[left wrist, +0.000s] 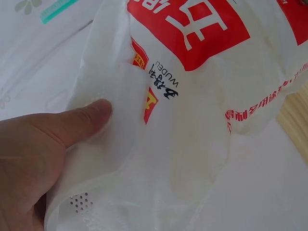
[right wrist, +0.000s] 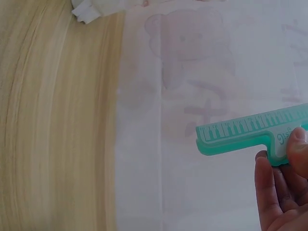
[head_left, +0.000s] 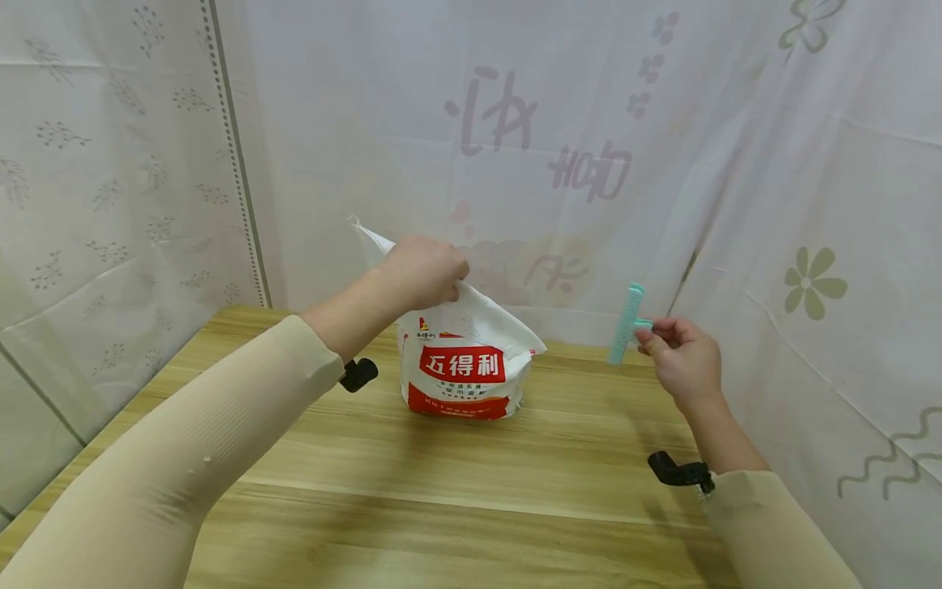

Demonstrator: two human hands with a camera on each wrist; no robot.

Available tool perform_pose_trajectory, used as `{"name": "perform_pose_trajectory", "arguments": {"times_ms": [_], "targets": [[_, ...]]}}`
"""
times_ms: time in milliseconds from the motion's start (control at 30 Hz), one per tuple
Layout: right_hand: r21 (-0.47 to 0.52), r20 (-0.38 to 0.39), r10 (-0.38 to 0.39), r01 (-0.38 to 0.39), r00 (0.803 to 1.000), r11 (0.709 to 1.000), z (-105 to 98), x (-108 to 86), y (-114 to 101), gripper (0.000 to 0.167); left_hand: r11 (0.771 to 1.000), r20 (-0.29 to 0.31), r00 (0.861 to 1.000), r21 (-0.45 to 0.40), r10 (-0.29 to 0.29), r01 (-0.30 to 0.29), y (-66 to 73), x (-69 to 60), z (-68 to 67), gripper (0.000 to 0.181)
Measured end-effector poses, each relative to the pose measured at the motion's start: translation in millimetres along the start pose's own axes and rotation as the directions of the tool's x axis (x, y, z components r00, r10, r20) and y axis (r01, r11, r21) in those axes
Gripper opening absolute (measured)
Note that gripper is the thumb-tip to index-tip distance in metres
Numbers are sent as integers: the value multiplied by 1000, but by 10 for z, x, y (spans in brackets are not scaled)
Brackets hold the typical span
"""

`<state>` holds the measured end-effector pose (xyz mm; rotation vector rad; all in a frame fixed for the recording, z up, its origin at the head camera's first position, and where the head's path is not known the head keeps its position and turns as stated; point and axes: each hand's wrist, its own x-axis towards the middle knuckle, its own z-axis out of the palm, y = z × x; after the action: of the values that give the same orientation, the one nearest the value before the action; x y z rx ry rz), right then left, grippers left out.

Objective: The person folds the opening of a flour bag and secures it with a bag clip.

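A white flour bag (head_left: 471,360) with red printed panels stands on the wooden table. Its upper edge is gripped by my left hand (head_left: 427,270), and a corner of the bag pokes up to the left. In the left wrist view the thumb of the left hand (left wrist: 48,149) presses on the front of the bag (left wrist: 192,120); the other fingers are hidden behind it. Off to the right, my right hand (head_left: 684,360) pinches a mint-green clip (head_left: 628,323) by its handle, held above the table. Piano keys are printed along the clip (right wrist: 250,127) in the right wrist view.
The wooden table (head_left: 412,523) runs back to pale printed curtains (head_left: 353,123), which hang behind and at both sides. A black mount (head_left: 359,375) sits at the left wrist and another black mount (head_left: 680,472) at the right.
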<state>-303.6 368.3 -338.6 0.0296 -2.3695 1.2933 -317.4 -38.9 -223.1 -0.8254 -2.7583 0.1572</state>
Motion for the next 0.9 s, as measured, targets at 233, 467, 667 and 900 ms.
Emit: {"name": "perform_pose_trajectory", "arguments": {"times_ms": [233, 467, 667, 900], "targets": [[-30, -3, -19, 19, 1000, 999, 10, 33, -146, 34, 1000, -11, 1000, 9, 4, -4, -8, -10, -7, 11], [-16, 18, -44, 44, 999, 999, 40, 62, -377, 28, 1000, -18, 1000, 4, 8, -8, -6, -19, -10, 12], [12, 25, -92, 92, 995, 996, 109, 89, -623, 26, 1000, -25, 1000, -2, 19, -19, -13, -20, -8, 11], [-25, 32, -127, 127, 991, 992, 191, 124, -868, 31, 1000, -27, 999, -11, 28, -28, -26, -28, -6, 11]]}}
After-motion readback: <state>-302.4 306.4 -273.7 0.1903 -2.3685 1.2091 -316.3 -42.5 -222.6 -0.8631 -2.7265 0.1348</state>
